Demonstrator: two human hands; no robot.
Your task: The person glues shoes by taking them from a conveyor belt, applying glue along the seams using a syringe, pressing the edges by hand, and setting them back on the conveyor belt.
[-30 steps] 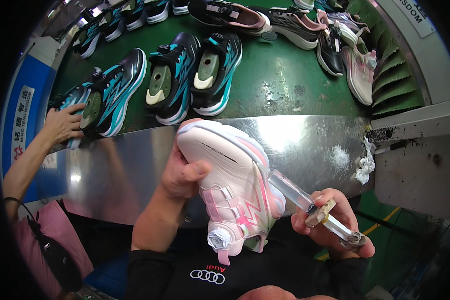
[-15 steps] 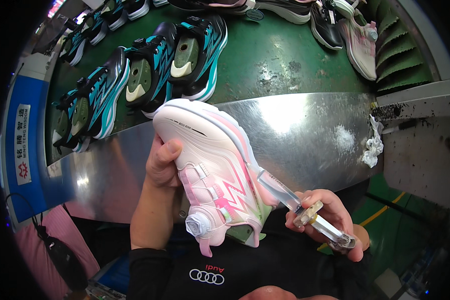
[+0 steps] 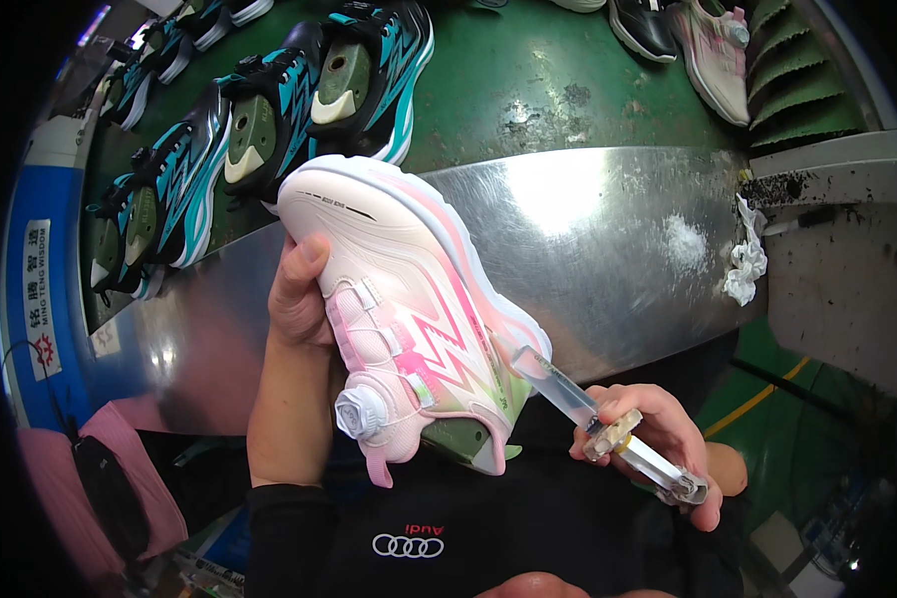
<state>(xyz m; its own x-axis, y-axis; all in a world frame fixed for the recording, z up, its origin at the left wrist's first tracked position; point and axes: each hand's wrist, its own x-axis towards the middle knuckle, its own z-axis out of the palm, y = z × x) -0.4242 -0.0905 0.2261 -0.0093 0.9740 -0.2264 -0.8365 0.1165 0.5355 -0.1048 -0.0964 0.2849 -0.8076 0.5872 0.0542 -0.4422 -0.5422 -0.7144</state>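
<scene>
My left hand [image 3: 301,289] is closed round the front part of a white and pink sneaker [image 3: 399,254], its thumb on the upper. The sneaker is tilted, toe away from me, with a white dial on the tongue and a dark green shoe last [image 3: 456,439] showing in its opening. In my right hand [image 3: 658,439] is a clear syringe [image 3: 558,389] with a dirty, crusted collar; the fingers are at the collar and the thumb at the plunger end. Its thin tip points at the seam between upper and sole near the heel. Whether it touches the shoe I cannot tell.
Several black and teal sneakers [image 3: 369,80] on green lasts stand at the left on the green belt [image 3: 528,90]. A metal ledge [image 3: 608,219] runs before it. White powder [image 3: 684,245] and crumpled tissue [image 3: 746,254] lie at the right, near green flaps [image 3: 802,80].
The sneaker and my left hand have shifted left and a little up in view, with the sneaker slightly turned. The syringe stays nearly in place, its tip now nearer the heel.
</scene>
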